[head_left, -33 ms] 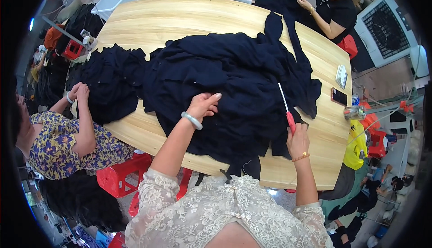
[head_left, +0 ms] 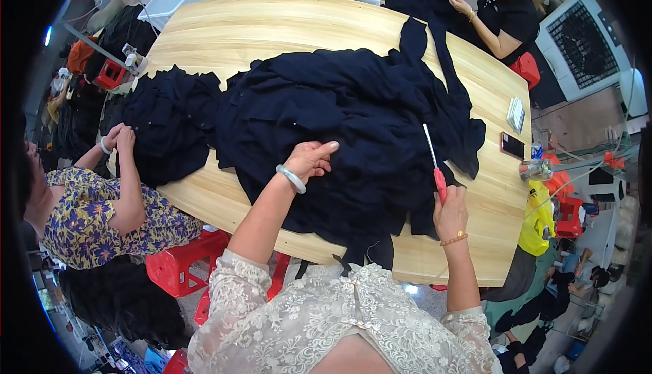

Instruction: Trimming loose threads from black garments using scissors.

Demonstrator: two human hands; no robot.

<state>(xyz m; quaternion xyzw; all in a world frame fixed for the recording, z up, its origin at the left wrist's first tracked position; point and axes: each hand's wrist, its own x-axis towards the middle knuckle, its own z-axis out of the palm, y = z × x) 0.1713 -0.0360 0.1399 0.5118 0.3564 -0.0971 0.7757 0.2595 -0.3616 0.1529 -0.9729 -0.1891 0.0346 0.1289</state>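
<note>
A big heap of dark navy fabric (head_left: 353, 109) covers the middle of a pale wooden table (head_left: 272, 28). My left hand (head_left: 312, 159), with a pale bangle at the wrist, lies on the heap near its front, its fingers curled into the cloth. My right hand (head_left: 449, 214) sits at the heap's right edge and holds a red-handled cutting tool (head_left: 435, 163). The tool's thin pale blade points up and away from me over the fabric.
A person in a flowered shirt (head_left: 88, 218) at the left handles a second dark pile (head_left: 163, 123). Another person in black (head_left: 502, 21) works at the far right corner. A phone (head_left: 513, 145) and a small white stack (head_left: 516, 113) lie near the right edge. Red stools (head_left: 183, 265) stand below.
</note>
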